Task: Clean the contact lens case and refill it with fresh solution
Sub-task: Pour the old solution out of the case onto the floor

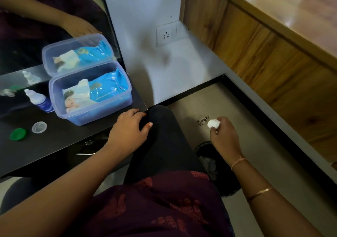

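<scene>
Two hands: I see right hand (pixel 224 134) pinching a white lens-case piece (pixel 213 123) above floor, beside the bin (pixel 218 171). Left hand (pixel 129 129) flat, loose, on counter edge (pixel 54 145). Tub (pixel 91 98) holds wipes; green cap (pixel 18 134), clear cap (pixel 39 127), solution bottle (pixel 39 100) alongside.

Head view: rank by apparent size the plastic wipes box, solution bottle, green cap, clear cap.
1. plastic wipes box, clearly largest
2. solution bottle
3. green cap and clear cap: near equal, the green cap perhaps slightly wider; not ranked.
</scene>
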